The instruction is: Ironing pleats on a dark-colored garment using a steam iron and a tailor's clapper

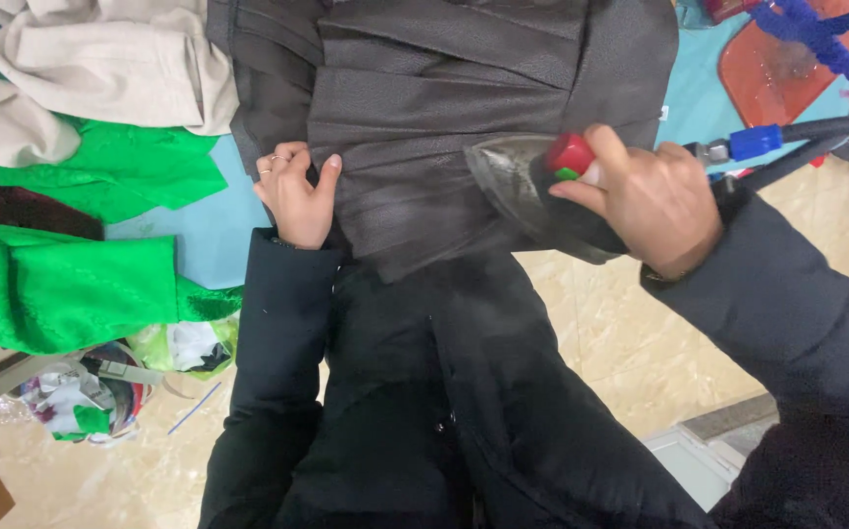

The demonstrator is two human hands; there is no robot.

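Nearest, the right hand point(655, 201) gripped the steam iron point(532, 196), fingers closed round its handle, thumb by the red button. Its long axis ran left-right, tip pointing left, on the dark pleated skirt point(444, 108). At the skirt's left edge the left hand point(294, 193) pinched the fabric. Green cloth point(62, 264) crowded the left; the iron's hose point(816, 132) trailed right.

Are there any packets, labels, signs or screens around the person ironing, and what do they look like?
Crumpled plastic wrappers: bottom left on the floor, below the green fabric; a bunched heap of white, green and red, too creased to make out further.
No signs or screens show.
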